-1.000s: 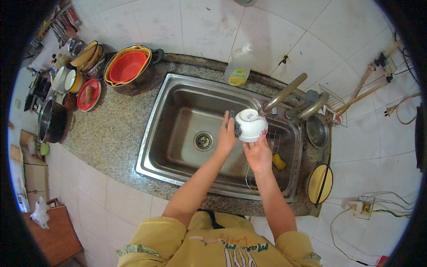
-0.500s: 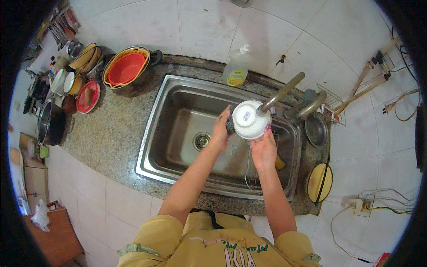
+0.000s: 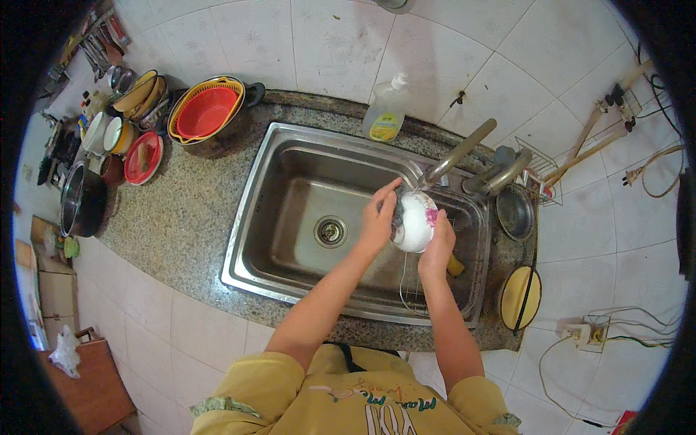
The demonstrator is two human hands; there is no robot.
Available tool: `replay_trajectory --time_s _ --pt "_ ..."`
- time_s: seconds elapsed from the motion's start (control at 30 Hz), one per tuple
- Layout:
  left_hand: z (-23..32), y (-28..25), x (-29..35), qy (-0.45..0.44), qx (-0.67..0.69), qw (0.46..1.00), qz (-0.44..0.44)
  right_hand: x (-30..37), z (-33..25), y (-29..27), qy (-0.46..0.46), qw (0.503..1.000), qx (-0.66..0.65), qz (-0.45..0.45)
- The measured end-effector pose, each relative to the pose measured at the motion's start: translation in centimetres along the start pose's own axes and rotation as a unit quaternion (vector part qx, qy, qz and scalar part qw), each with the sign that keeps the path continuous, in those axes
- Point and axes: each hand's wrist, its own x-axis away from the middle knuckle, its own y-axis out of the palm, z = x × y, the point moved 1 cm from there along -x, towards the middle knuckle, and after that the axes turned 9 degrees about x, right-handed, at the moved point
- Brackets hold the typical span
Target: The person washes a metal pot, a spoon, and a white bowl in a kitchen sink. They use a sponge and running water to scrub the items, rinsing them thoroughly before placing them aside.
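Note:
Over the right part of the metal sink [image 3: 279,225], a white bowl [image 3: 416,226] with a pink pattern on its side is tilted on edge. My right hand [image 3: 438,246] grips it by its right side. On the bowl's left, my left hand [image 3: 380,221] is closed round a dark grey scouring pad [image 3: 398,208], pressed against the bowl's rim or inside; the exact contact is hidden. Just above the bowl is the mouth of the metal faucet [image 3: 460,154]. I cannot make out any running water.
Behind the sink stands a clear soap bottle [image 3: 384,119]. A wire rack [image 3: 417,293] and something yellow [image 3: 455,265] lie in the sink's right side. Leftward on the counter are a pot with a red basin [image 3: 208,112], a red plate [image 3: 144,158] and a black pot [image 3: 83,199].
The bowl has come down and toward me, away from the faucet, and turned from base-up to side-on. My left hand has moved right with the scouring pad, closer against the bowl.

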Motion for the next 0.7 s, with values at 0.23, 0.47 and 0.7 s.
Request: replay_trajectory --time_s 0.23,0.47,0.7 --pt "2.2 3.0 3.0 0.336 -0.4 0.851 -0.047 -1.8 0.1 0.0 -0.027 0.996 0.081 0.014" --pt "0.4 1.6 1.3 0.205 -0.167 0.964 0.037 -2.0 -0.8 0.8 0.07 0.987 -0.134 0.059" --pt "1.5 4.4 2.2 0.283 -0.453 0.835 -0.129 -4.2 2.5 -0.9 0.072 0.983 -0.166 -0.022"
